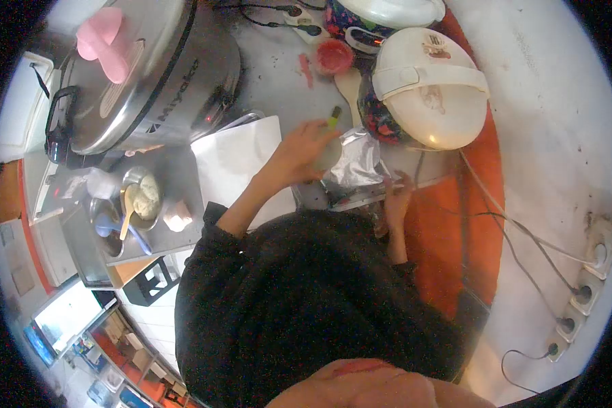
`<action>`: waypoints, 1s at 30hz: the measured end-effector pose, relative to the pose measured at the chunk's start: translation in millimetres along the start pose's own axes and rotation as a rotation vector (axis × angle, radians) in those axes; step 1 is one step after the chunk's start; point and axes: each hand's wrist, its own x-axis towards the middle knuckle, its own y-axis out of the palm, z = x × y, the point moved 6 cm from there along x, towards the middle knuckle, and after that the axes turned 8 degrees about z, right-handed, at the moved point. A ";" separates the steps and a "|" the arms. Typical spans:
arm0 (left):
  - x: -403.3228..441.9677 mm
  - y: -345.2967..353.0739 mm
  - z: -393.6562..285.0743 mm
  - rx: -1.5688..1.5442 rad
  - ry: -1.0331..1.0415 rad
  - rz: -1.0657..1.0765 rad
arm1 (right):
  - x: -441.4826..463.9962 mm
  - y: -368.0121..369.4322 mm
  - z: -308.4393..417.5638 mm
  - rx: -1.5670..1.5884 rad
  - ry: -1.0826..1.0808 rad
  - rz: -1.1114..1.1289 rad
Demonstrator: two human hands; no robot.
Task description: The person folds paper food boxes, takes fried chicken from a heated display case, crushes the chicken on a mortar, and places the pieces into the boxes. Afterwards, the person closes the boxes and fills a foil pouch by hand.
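My left hand [299, 155] is closed around a pale, rounded container [330, 155] with a narrow yellow-green top [334, 117] and a darker tip; blur hides its exact kind. Just to the right of it, a crumpled silver foil [358, 158] lies near the counter's front edge. At the foil's right edge is my right hand [396, 200], its bent fingers closed on that edge, though the grip is blurred. White paper [234, 160] lies under and left of my left forearm.
A large steel Miyako rice cooker [177, 95] stands at left with a pink scoop [105, 44] on top. Beyond the foil are a white-lidded cooker [432, 88], a wooden spatula [350, 92] and a red bowl [333, 56]. A metal bowl of pale food [145, 198] stands left. Cables [500, 211] hang right.
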 end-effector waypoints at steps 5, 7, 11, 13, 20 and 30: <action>1.1 8.4 -9.9 0.025 0.179 0.043 | -12.0 22.4 89.1 -0.198 -0.530 0.200; 4.8 22.7 -16.9 0.020 0.230 0.051 | -19.3 54.9 113.8 -0.163 -0.626 0.433; -4.9 9.3 -25.6 0.084 0.190 -0.054 | -19.4 88.6 138.2 0.060 -0.440 0.680; -8.9 17.7 -13.2 0.190 0.128 -0.121 | -11.5 98.8 131.6 -0.005 -0.502 0.561; -1.3 -52.9 57.1 -0.140 -0.323 -0.602 | 18.8 124.2 137.0 -0.297 -0.582 0.216; 29.8 12.4 168.0 0.375 -0.421 -0.212 | 69.5 189.6 128.1 -0.326 -0.602 0.348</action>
